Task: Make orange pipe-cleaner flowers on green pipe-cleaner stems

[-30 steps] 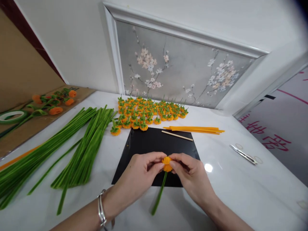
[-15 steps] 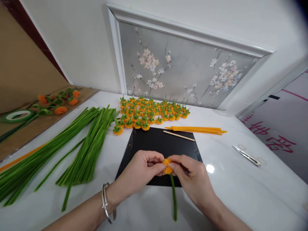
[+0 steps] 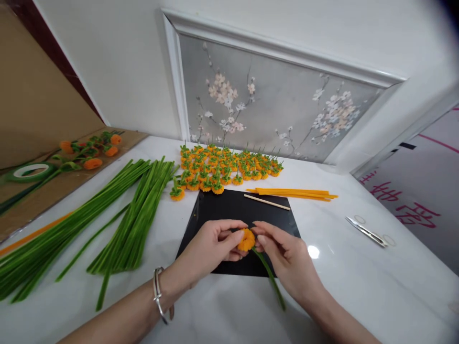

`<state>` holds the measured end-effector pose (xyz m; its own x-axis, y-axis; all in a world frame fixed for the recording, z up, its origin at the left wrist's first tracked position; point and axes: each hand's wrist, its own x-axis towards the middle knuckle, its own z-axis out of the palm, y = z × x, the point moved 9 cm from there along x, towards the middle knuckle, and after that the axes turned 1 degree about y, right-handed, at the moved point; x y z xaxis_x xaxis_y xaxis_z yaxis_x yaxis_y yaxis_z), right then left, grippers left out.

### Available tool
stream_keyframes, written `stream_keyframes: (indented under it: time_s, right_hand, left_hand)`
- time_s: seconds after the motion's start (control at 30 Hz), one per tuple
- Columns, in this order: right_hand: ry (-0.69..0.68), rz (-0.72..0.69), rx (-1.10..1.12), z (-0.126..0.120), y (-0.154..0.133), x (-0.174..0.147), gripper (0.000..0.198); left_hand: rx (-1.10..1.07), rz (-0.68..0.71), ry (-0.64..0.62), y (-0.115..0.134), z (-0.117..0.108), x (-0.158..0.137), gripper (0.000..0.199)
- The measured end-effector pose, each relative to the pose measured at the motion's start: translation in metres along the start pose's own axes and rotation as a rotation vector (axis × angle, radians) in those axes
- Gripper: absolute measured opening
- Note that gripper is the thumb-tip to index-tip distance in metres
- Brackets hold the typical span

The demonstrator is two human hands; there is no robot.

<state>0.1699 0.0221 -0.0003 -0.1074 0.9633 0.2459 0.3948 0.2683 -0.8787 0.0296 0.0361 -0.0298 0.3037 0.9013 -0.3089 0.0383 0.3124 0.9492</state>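
Note:
My left hand [image 3: 217, 243] pinches a small ruffled orange pipe-cleaner flower [image 3: 246, 240] between thumb and fingers, its round face turned up toward me. From the flower's underside a green pipe cleaner [image 3: 270, 277] trails down to the right. At the flower's right edge, my right hand [image 3: 285, 251] is closed, thumb against fingers, on the green pipe cleaner close to where it meets the flower; the fingertips partly hide the grip. Both hands are above a black mat [image 3: 229, 210] on the white table.
Finished orange flowers with green bases [image 3: 225, 165] stand in rows at the back. Green pipe cleaners [image 3: 139, 224] lie at left, orange ones [image 3: 294, 193] behind the mat. A thin stick [image 3: 267, 202] rests on the mat; scissors [image 3: 366, 231] lie right, green tape [image 3: 30, 172] far left.
The flower has tipped so its round face shows, and it has shifted slightly left. My right fingers have moved off its front to its edge. The green tail has swung right.

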Motion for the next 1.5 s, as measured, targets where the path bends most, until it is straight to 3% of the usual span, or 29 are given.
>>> stream_keyframes:
  time_s: [0.2, 0.3, 0.43, 0.67, 0.87, 1.0, 1.07, 1.17, 1.27, 1.5]
  right_hand:
    - [0.028, -0.279, -0.129, -0.001, -0.028, -0.002, 0.019]
    - [0.039, -0.344, -0.158, -0.001, -0.033, -0.003, 0.018]
    - [0.054, -0.33, -0.148, -0.005, -0.031, -0.001, 0.017]
    - [0.039, -0.355, -0.144, -0.005, -0.035, -0.002, 0.017]
    - [0.088, -0.369, -0.178, -0.007, -0.038, -0.002, 0.018]
    - [0.094, -0.37, -0.188, -0.008, -0.039, -0.003, 0.018]
    - [0.08, -0.371, -0.188, -0.008, -0.039, -0.004, 0.018]
    - [0.055, -0.395, -0.184, -0.006, -0.039, -0.005, 0.02]
    - [0.04, -0.432, -0.179, -0.004, -0.042, -0.007, 0.022]
    - [0.035, -0.515, -0.254, 0.0, -0.048, -0.015, 0.03]
  left_hand:
    - [-0.058, 0.01, 0.015, 0.0, -0.002, 0.0, 0.034]
    - [-0.032, 0.025, -0.105, 0.003, 0.008, -0.002, 0.037]
    - [0.032, 0.116, -0.287, 0.011, 0.021, -0.005, 0.047]
    - [0.212, 0.283, -0.169, 0.025, 0.016, -0.007, 0.025]
    - [0.173, 0.272, -0.175, 0.021, 0.021, -0.008, 0.023]
    - [0.196, 0.253, -0.206, 0.019, 0.02, -0.008, 0.05]
    - [0.283, 0.293, -0.158, 0.023, 0.013, -0.007, 0.062]
    - [0.35, 0.374, -0.093, 0.033, 0.007, -0.006, 0.045]
    - [0.289, 0.361, -0.136, 0.033, 0.011, -0.006, 0.025]
    - [0.095, 0.27, -0.144, 0.026, 0.016, -0.006, 0.017]
